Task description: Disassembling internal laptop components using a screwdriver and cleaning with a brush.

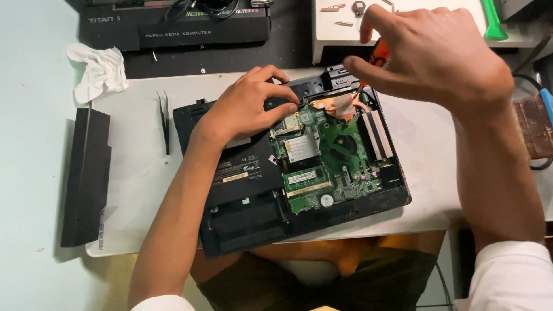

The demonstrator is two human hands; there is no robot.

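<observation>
At the far left of the desk (34, 173) lies one long black battery pack (85, 175), with one crumpled white tissue (99, 70) above it and one pair of dark tweezers (165, 120) just to its right on the white mat (138, 173). One black laptop (242, 196) lies upside down in the middle of the mat, its cover off so that one green mainboard (331, 155) shows on its right half, with one silver shielded module (302, 147), one memory stick (308, 178) and one copper heat pipe (340, 106). The left hand (245, 106) rests on the laptop's base, fingers curled and narrow, fingertips pressing at the top edge of the board; whether they pinch anything I cannot tell. The right hand (432, 55) hovers over the back right corner with thumb and forefinger drawn close, seemingly pinching something small, though what is hidden. Working here, it seems wise to keep the left hand steadying the case, touch the board only at its edges, and lift small parts straight up so nothing drops among the components. Behind, one keyboard box (173, 26) stands at the left, one white tray (403, 17) holds a few small screws, and one green pry tool (493, 23) lies at the right.
</observation>
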